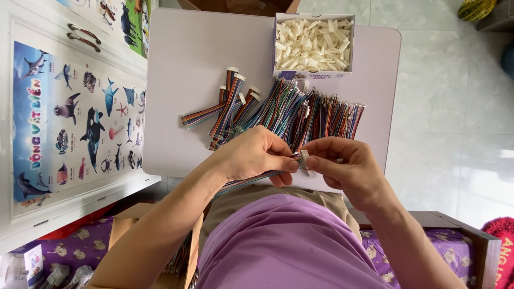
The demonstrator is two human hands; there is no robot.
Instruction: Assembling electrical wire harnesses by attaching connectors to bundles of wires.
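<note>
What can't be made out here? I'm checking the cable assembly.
- Head view: whether the wires are seated in the white connector; fingers of the left hand and right hand cover the joint.
- Cable tail: hidden behind the left hand and forearm.

A home turned to piecework: a small pale folding table [176, 80] stands on glossy floor tiles [455, 107], a child's sea-animal poster [69, 123] covers a white cupboard door [16, 32], and purple patterned bedding [85, 241] lies below the table's near edge.
</note>
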